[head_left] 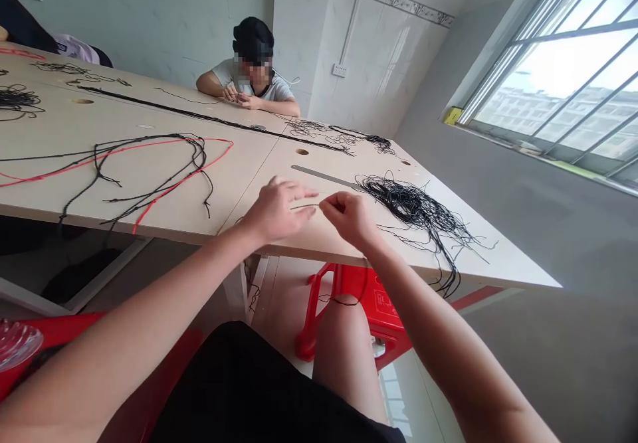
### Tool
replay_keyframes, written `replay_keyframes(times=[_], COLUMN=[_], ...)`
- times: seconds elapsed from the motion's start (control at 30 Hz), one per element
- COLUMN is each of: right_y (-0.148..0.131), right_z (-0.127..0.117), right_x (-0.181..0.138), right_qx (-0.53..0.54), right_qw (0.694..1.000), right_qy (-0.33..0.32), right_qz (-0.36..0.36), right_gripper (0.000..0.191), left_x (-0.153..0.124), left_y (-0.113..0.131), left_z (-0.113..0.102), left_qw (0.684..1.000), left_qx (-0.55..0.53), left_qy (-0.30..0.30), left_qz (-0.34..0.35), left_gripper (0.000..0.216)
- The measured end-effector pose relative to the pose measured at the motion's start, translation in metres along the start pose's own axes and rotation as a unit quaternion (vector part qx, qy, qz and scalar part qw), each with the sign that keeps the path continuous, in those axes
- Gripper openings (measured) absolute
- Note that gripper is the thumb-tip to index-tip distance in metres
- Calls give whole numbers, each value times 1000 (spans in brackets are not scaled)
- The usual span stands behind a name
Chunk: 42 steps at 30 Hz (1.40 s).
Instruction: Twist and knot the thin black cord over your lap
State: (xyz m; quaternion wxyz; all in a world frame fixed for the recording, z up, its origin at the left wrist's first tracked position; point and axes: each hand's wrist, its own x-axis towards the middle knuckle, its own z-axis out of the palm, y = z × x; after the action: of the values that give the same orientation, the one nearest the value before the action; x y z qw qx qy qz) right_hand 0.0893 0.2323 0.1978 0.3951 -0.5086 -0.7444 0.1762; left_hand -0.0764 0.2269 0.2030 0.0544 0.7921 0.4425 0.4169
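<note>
My left hand (276, 210) and my right hand (349, 217) meet in the air above the near edge of a pale wooden table (269, 171). A short, thin black cord (304, 206) runs between them, pinched in the fingers of both. Just past my right hand lies a tangled bunch of thin black cords (411, 207). A steel ruler (323, 177) lies on the table, its far end under that bunch. Long black-and-red braided cords (124, 171) lie to the left of my hands.
A seated person (249, 78) works with their hands together at the far end of the table. More black cords (319, 131) lie there. A red stool (349, 297) stands below the table's near edge, and a barred window (553, 78) fills the right wall.
</note>
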Motion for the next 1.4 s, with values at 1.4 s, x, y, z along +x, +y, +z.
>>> replay_keyframes(times=[1.4], right_y=[5], right_z=[-42], right_x=[-173], right_qx=[170], right_qw=[977], right_qy=[-99], right_qz=[-77], right_gripper=[21], left_x=[-149], left_y=[98], left_z=[13], left_qw=[650], left_qx=[-574], left_qy=[-197], left_qz=[-458], left_gripper=[11])
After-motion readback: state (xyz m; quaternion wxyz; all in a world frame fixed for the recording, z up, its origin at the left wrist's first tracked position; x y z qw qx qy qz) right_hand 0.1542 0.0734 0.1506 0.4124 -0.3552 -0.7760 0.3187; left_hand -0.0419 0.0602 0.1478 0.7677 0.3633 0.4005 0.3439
